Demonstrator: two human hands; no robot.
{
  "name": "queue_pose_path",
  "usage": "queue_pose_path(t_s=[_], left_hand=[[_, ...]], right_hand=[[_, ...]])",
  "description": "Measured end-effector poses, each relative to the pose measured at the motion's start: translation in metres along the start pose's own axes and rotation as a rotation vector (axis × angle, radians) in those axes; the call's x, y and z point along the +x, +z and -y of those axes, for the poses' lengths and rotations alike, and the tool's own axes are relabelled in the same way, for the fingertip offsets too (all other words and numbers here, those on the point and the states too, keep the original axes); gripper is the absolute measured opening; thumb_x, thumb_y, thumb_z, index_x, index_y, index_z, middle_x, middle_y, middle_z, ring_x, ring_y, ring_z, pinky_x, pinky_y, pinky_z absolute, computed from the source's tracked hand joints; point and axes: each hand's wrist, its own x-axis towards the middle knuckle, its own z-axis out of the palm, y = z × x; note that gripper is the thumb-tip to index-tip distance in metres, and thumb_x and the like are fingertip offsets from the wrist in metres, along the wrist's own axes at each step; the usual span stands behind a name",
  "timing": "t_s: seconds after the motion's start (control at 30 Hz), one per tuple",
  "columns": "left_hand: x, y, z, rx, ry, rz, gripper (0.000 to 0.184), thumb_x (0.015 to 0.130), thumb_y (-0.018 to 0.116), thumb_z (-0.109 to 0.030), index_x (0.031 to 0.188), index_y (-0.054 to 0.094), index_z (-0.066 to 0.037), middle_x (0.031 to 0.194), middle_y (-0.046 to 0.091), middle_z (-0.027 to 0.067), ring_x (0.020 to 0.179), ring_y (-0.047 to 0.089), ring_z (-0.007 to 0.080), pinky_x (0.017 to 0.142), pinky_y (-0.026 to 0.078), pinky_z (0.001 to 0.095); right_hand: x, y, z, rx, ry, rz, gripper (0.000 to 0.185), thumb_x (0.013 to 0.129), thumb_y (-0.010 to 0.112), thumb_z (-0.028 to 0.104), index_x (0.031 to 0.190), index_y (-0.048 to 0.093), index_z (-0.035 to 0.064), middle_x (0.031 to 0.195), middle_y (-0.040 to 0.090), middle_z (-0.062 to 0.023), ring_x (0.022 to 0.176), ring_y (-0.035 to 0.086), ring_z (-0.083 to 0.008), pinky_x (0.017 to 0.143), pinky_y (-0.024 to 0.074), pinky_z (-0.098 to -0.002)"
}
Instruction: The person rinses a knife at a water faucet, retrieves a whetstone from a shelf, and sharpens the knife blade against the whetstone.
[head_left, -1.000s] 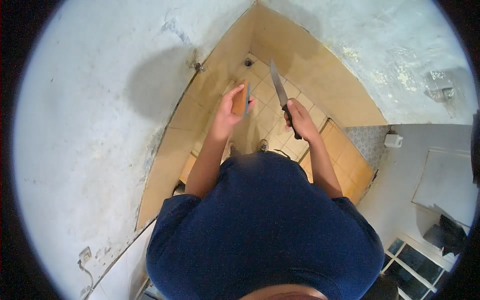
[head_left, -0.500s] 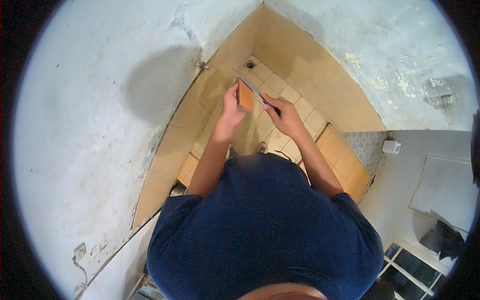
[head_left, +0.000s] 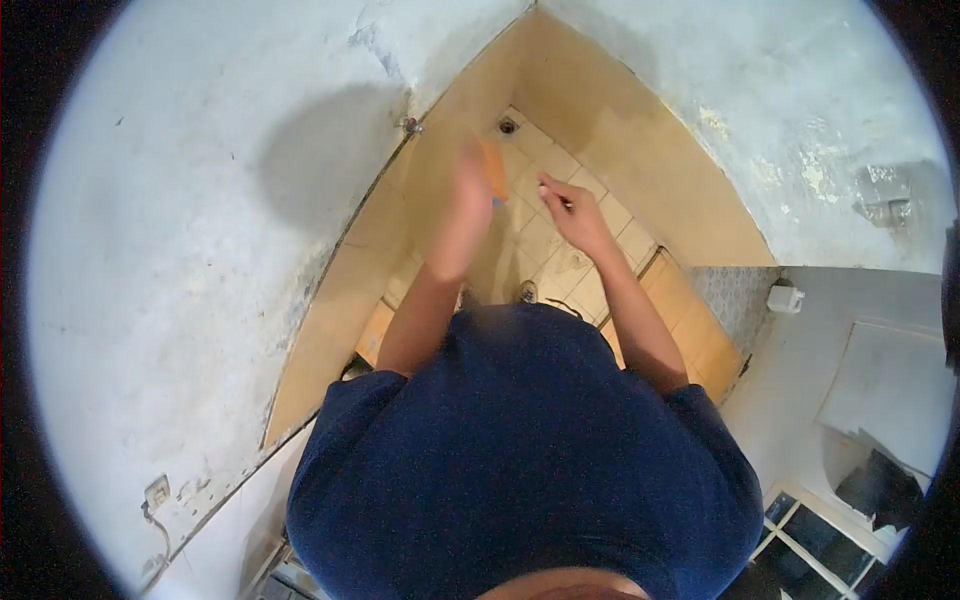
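My left hand (head_left: 470,205), smeared by motion, is closed on an orange whetstone (head_left: 497,170). The stone is a flat block with a bit of blue at its lower end. It stands tilted up beyond my fingers, on their right side. To the right, my right hand (head_left: 580,218) is wrapped round the black handle of a knife (head_left: 568,204). Its blade does not show clearly now, perhaps turned edge-on or hidden. The hands are apart, and the knife hand does not touch the stone.
Below the hands is a tiled floor (head_left: 560,245) with a drain (head_left: 507,126) in the far corner. A tap (head_left: 411,126) sticks out of the left wall. Low tan walls (head_left: 640,150) close in on both sides. A white container (head_left: 785,296) hangs at right.
The knife has come off the whetstone, and its blade no longer shows. My left hand has turned and blurred; the stone now appears narrower. My right hand has rotated and shifted slightly right.
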Motion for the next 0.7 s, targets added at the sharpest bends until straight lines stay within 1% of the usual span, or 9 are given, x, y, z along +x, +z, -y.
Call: queue_pose_path(t_s=[0.1,0.23,0.27,0.37,0.43,0.5,0.53,0.63,0.7], left_hand=[[0.012,0.007,0.004,-0.011,0.086,-0.032,0.036,0.100,0.035,-0.033,0.117,0.056,-0.010,0.108,0.063,0.0043,0.096,0.061,0.0194,0.086,0.047,0.0341],[0.010,0.013,-0.012,0.084,0.123,-0.018,0.037,0.101,0.035,-0.032,0.123,0.055,-0.009,0.112,0.062,0.0049,0.107,0.057,0.0193,0.094,0.043,0.0333],[0.010,0.018,-0.016,0.146,0.166,0.037,0.036,0.101,0.035,-0.031,0.123,0.052,-0.009,0.115,0.058,0.0070,0.109,0.055,0.0210,0.096,0.041,0.0347],[0.001,0.032,-0.012,0.315,0.231,0.135,0.036,0.101,0.034,-0.031,0.124,0.047,-0.007,0.121,0.052,0.0111,0.114,0.050,0.0242,0.100,0.037,0.0373],[-0.011,0.044,-0.012,0.390,0.251,0.105,0.037,0.103,0.033,-0.033,0.124,0.047,-0.007,0.119,0.052,0.0112,0.114,0.049,0.0241,0.100,0.037,0.0368],[-0.008,0.040,-0.011,0.234,0.225,0.082,0.039,0.104,0.032,-0.036,0.125,0.047,-0.006,0.121,0.052,0.0119,0.114,0.049,0.0241,0.100,0.037,0.0367],[-0.007,0.038,-0.012,0.154,0.211,0.066,0.041,0.104,0.032,-0.037,0.125,0.047,-0.006,0.122,0.052,0.0122,0.114,0.049,0.0241,0.100,0.037,0.0367],[-0.009,0.029,-0.025,0.209,0.256,0.130,0.045,0.105,0.031,-0.039,0.130,0.046,-0.005,0.128,0.051,0.0125,0.118,0.048,0.0230,0.102,0.036,0.0361],[-0.017,0.027,-0.025,0.284,0.258,0.137,0.046,0.105,0.032,-0.039,0.132,0.045,-0.005,0.131,0.050,0.0121,0.120,0.049,0.0220,0.103,0.036,0.0360]], right_hand=[[-0.016,0.016,0.012,-0.014,0.110,0.101,0.041,0.099,0.055,0.026,0.131,0.056,-0.0004,0.093,0.071,-0.0136,0.084,0.058,-0.0139,0.079,0.0486,-0.0307],[-0.031,-0.048,0.056,0.422,0.631,0.357,0.044,0.100,0.055,0.028,0.137,0.053,0.0040,0.067,0.055,-0.0003,0.055,0.048,-0.0059,0.047,0.0387,-0.0224],[-0.028,-0.044,0.054,0.420,0.618,0.220,0.044,0.100,0.055,0.029,0.138,0.053,0.0068,0.061,0.042,0.0049,0.046,0.034,-0.0028,0.039,0.0256,-0.0204],[-0.001,-0.030,0.041,0.356,0.518,0.024,0.044,0.100,0.054,0.030,0.138,0.053,0.0067,0.061,0.043,0.0051,0.047,0.036,-0.0035,0.040,0.0285,-0.0211],[-0.003,-0.016,0.032,0.309,0.408,0.054,0.044,0.100,0.055,0.031,0.137,0.054,0.0080,0.062,0.043,0.0051,0.049,0.038,-0.0040,0.043,0.0314,-0.0223],[-0.026,-0.006,0.039,0.246,0.301,0.066,0.041,0.099,0.055,0.030,0.135,0.057,0.0090,0.062,0.045,0.0051,0.052,0.040,-0.0046,0.046,0.0348,-0.0245],[-0.038,-0.012,0.045,0.277,0.324,0.132,0.041,0.100,0.055,0.029,0.134,0.057,0.0064,0.062,0.044,0.0047,0.053,0.041,-0.0048,0.050,0.0367,-0.0245],[-0.039,-0.035,0.053,0.330,0.372,0.158,0.042,0.100,0.055,0.032,0.133,0.058,0.0071,0.062,0.047,0.0043,0.051,0.042,-0.0035,0.046,0.0347,-0.0210],[-0.017,-0.033,0.048,0.181,0.286,0.032,0.041,0.100,0.055,0.029,0.131,0.058,0.0025,0.064,0.050,0.0034,0.056,0.046,-0.0042,0.050,0.0375,-0.0220]])
